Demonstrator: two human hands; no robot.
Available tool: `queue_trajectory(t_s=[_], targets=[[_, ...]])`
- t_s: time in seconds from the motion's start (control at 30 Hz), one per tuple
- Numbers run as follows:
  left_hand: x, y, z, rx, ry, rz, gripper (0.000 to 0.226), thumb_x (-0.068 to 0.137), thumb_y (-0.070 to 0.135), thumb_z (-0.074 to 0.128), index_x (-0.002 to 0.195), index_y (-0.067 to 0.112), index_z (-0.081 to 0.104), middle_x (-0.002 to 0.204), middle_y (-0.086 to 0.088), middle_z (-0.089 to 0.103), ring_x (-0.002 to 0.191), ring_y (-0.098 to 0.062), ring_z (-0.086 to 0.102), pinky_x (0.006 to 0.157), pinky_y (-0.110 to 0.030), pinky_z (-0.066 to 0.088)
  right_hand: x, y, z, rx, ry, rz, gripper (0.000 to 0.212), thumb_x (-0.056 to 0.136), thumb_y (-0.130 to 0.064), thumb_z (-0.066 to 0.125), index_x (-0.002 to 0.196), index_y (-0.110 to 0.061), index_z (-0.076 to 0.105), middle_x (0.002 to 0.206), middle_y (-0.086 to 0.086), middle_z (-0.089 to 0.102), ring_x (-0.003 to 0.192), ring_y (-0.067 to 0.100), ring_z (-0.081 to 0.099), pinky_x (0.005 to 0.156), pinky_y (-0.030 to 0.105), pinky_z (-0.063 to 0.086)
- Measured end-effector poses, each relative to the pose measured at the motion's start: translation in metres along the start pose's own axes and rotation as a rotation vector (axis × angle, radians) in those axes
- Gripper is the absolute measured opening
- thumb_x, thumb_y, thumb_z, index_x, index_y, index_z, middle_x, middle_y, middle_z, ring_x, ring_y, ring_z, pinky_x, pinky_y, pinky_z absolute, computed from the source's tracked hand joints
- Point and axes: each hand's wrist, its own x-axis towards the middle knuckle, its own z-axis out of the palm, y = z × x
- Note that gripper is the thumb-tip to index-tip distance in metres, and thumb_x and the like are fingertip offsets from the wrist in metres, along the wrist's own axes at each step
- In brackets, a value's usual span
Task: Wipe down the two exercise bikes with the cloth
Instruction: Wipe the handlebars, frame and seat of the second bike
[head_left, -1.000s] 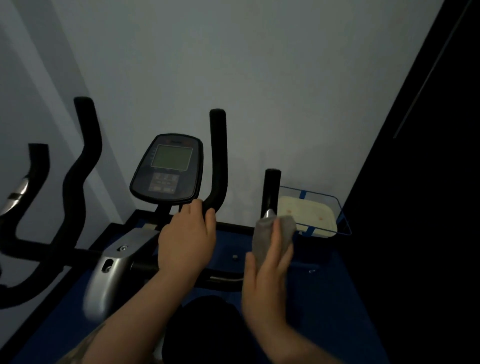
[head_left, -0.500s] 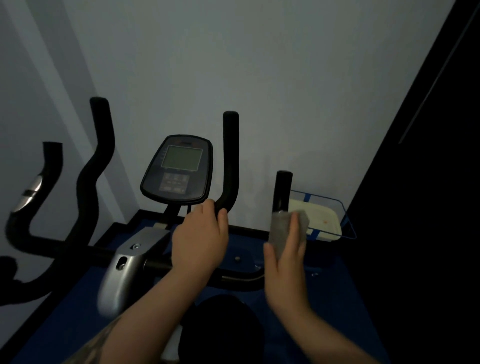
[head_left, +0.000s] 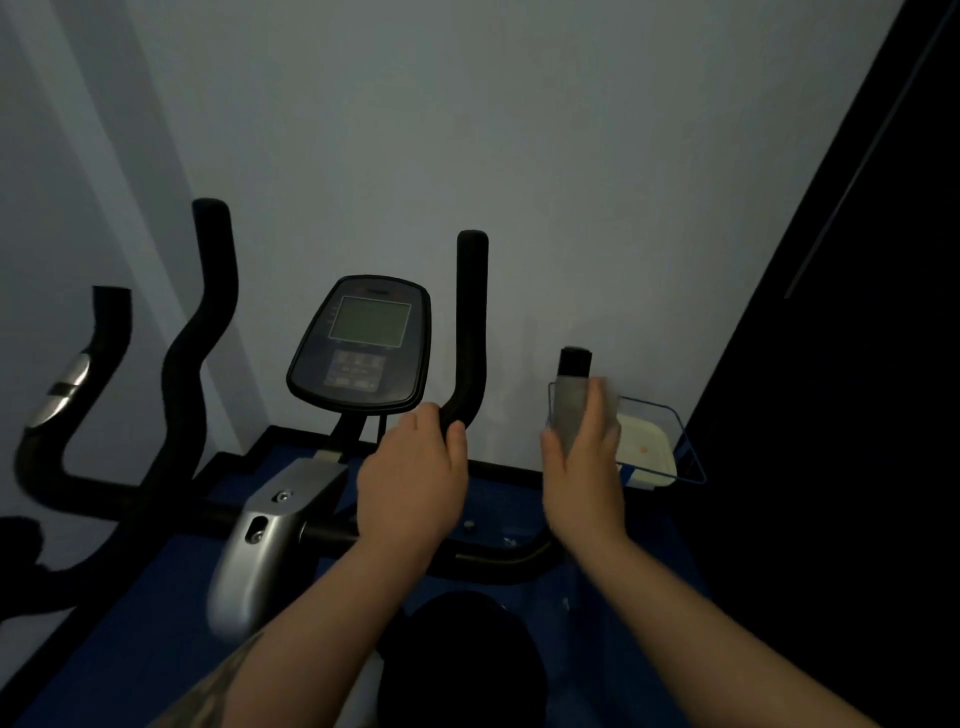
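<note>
**Grey cloth wrapped round the right-hand grip**

Grey cloth sits folded round the short outer handlebar grip of the exercise bike, pressed there by the right hand, whose fingers close round cloth and bar together just below the bare black tip. The left hand is clenched on the bend of the taller inner handlebar, steadying the frame.

To do this stroke well, I would judge that the cloth should stay wrapped all the way round the bar and slide up over the uncovered tip, with a twist of the wrist to reach the far side. The left hand's hold keeps the bars from rocking.

Beyond the hands stand the console, not visibly being wiped, and to the left the curved bars of the second bike. A blue wire basket holding a pale tray sits just behind the right hand.
</note>
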Motion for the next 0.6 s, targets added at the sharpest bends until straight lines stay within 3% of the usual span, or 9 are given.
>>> queue_trajectory(t_s=[0.13,0.3,0.47,0.6], targets=[[-0.001,0.000,-0.002,-0.010,-0.005,-0.002,0.029,0.099,0.044,0.029,0.098,0.021,0.047,0.083,0.009,0.045,0.069,-0.012,0.044,0.055,-0.030,0.029,0.024,-0.014,-0.001,0.050,0.053,0.084,0.063,0.102,-0.029,0.041,0.152,-0.032,0.002,0.152,0.009,0.023,0.119,0.026,0.047,0.092,0.038,0.046],[-0.001,0.000,-0.001,-0.016,0.002,0.008,0.030,0.099,0.044,0.029,0.099,0.020,0.048,0.083,0.006,0.048,0.070,-0.013,0.046,0.056,-0.030,0.031,-0.052,0.005,0.008,0.087,0.086,-0.022,0.071,0.100,-0.030,0.044,0.143,-0.055,-0.007,0.152,-0.005,0.016,0.119,0.013,0.040,0.092,0.031,0.041],[-0.001,0.000,-0.002,-0.009,-0.002,0.016,0.030,0.100,0.043,0.030,0.100,0.019,0.048,0.083,0.005,0.047,0.070,-0.015,0.047,0.056,-0.031,0.033,0.005,-0.004,0.003,0.004,0.042,0.085,0.064,0.102,-0.031,0.041,0.152,-0.034,0.001,0.151,0.009,0.023,0.116,0.025,0.047,0.088,0.035,0.045],[0.000,0.001,-0.003,0.000,-0.015,0.013,0.030,0.100,0.043,0.029,0.100,0.019,0.047,0.084,0.004,0.050,0.071,-0.014,0.049,0.055,-0.031,0.035,0.000,-0.010,0.006,-0.033,0.091,0.106,0.065,0.102,-0.031,0.040,0.152,-0.035,-0.001,0.152,0.010,0.023,0.121,0.028,0.047,0.090,0.038,0.047]])
